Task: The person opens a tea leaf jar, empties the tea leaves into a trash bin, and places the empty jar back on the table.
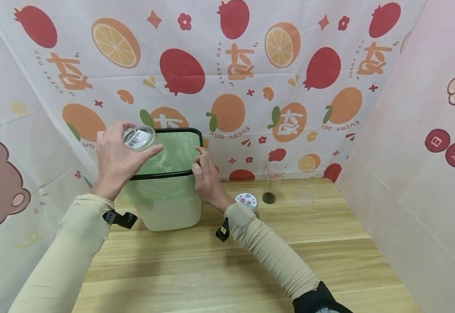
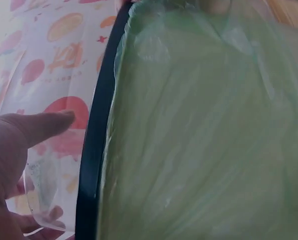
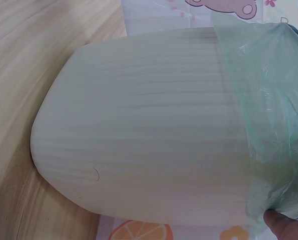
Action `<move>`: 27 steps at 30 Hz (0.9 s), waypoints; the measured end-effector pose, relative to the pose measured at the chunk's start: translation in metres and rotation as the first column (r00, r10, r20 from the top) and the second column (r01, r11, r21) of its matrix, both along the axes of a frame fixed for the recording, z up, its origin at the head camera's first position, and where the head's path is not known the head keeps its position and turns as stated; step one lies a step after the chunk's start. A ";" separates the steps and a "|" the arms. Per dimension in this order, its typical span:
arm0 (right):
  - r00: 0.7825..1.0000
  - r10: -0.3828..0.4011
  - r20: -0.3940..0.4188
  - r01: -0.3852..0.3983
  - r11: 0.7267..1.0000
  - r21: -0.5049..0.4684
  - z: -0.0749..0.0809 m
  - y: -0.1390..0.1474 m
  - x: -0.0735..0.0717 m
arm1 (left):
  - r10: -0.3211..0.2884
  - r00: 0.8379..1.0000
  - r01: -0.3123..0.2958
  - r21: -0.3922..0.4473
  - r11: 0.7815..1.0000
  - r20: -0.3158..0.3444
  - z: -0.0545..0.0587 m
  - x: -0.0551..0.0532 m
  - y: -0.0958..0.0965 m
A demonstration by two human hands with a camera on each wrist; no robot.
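A cream trash bin (image 1: 170, 214) stands upright on the table, lined with a thin green plastic bag (image 2: 204, 125) and topped by a black rim (image 2: 94, 135). Above the bin's left side, my left hand (image 1: 114, 158) holds a clear plastic container (image 1: 139, 138) bearing a white barcode label, its fingers curled round the side. In the left wrist view that container is partly cut off beside the rim. At the bin's right edge my right hand (image 1: 209, 179) grips the rim. Only its thumb (image 3: 279, 224) shows against the bag in the right wrist view.
Right of the bin sit a round tin (image 1: 246, 200) with a flower-patterned top, a tall clear cylinder (image 1: 274, 178) with a dark bottom, and a clear disc (image 1: 304, 198). Printed cloth (image 1: 227, 87) hangs behind and at both sides of the wooden table (image 1: 196, 274).
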State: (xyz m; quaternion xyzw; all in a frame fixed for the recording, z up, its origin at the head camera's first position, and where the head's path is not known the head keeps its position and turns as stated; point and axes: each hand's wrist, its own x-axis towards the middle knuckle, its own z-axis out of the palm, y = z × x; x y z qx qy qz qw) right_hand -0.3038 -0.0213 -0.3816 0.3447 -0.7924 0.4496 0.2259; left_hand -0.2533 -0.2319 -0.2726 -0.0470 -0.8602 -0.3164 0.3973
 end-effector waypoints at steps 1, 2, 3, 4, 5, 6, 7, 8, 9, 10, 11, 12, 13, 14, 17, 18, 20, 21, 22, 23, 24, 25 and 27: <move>1.000 0.000 -0.001 0.000 1.000 0.000 0.000 0.000 0.000 | -0.001 1.000 0.001 -0.004 1.000 0.001 0.000 0.000 0.000; 1.000 0.002 -0.002 -0.002 1.000 -0.001 0.000 0.000 0.000 | -0.002 1.000 0.002 -0.004 1.000 0.004 -0.001 0.000 0.000; 1.000 0.001 -0.002 -0.001 1.000 0.000 0.001 0.000 0.000 | -0.004 1.000 0.004 0.002 1.000 0.011 -0.002 0.000 0.001; 1.000 0.001 -0.001 -0.001 1.000 0.000 0.001 0.000 0.000 | -0.003 1.000 0.003 0.012 1.000 0.021 -0.002 0.000 0.001; 1.000 0.001 0.000 -0.001 1.000 0.001 0.001 0.000 0.000 | -0.010 1.000 0.009 0.022 1.000 0.030 -0.002 -0.001 0.000; 1.000 0.001 0.002 -0.001 1.000 0.002 0.001 0.000 0.001 | -0.013 0.999 0.011 0.032 0.999 0.043 -0.003 -0.001 0.000; 1.000 0.002 0.004 -0.002 1.000 0.002 0.001 0.000 0.001 | -0.016 0.998 0.014 0.041 0.999 0.053 -0.004 -0.001 0.000; 1.000 0.002 0.007 -0.002 1.000 0.002 0.001 0.001 0.001 | -0.018 0.998 0.015 0.046 0.999 0.063 -0.004 -0.001 -0.001; 1.000 0.000 0.009 -0.001 1.000 0.003 0.001 0.001 0.002 | -0.022 0.997 0.019 0.049 0.999 0.072 -0.004 -0.002 -0.001; 1.000 0.001 0.011 -0.001 1.000 0.002 0.001 0.001 0.002 | -0.026 0.997 0.022 0.050 0.999 0.079 -0.005 -0.002 -0.002; 1.000 0.000 0.011 0.000 1.000 0.003 0.001 0.001 0.002 | -0.030 0.996 0.026 0.048 0.998 0.084 -0.005 -0.002 -0.002; 1.000 -0.001 0.011 0.001 1.000 0.003 0.001 0.001 0.002 | -0.033 0.996 0.029 0.045 0.999 0.087 -0.006 -0.002 -0.003; 1.000 -0.002 0.011 0.002 1.000 0.005 0.001 0.001 0.002 | -0.038 0.996 0.034 0.042 0.999 0.086 -0.006 -0.001 -0.003; 1.000 -0.003 0.009 0.003 1.000 0.005 0.001 0.001 0.002 | -0.041 0.995 0.037 0.040 0.998 0.086 -0.006 -0.001 -0.003; 1.000 -0.001 0.010 0.001 1.000 0.003 0.000 0.001 0.002 | -0.047 0.996 0.044 0.042 0.998 0.082 -0.007 0.000 -0.004; 1.000 -0.001 0.012 0.001 1.000 0.003 0.000 0.001 0.002 | -0.047 0.996 0.043 0.042 0.998 0.080 -0.007 0.000 -0.005; 1.000 0.002 0.015 -0.002 1.000 0.003 0.000 0.001 0.002 | -0.042 0.996 0.039 0.043 0.998 0.077 -0.006 0.000 -0.005; 1.000 0.003 0.016 -0.003 1.000 0.003 0.001 0.001 0.002 | -0.041 0.997 0.038 0.043 0.998 0.072 -0.006 0.001 -0.006; 1.000 0.006 0.017 -0.006 1.000 0.002 0.001 0.001 0.002 | -0.039 0.997 0.036 0.042 0.998 0.066 -0.005 0.001 -0.006; 1.000 0.007 0.017 -0.007 1.000 0.003 0.001 0.001 0.002 | -0.039 0.998 0.037 0.042 0.998 0.057 -0.005 0.001 -0.006; 1.000 0.008 0.015 -0.008 1.000 0.004 0.001 0.001 0.002 | -0.039 0.998 0.037 0.042 0.998 0.048 -0.005 0.002 -0.007; 1.000 0.009 0.015 -0.009 1.000 0.004 0.001 0.001 0.002 | -0.040 0.998 0.039 0.039 0.998 0.038 -0.005 0.002 -0.007; 1.000 0.013 0.014 -0.013 1.000 0.001 0.001 0.002 0.002 | -0.042 0.999 0.041 0.036 0.998 0.026 -0.005 0.003 -0.008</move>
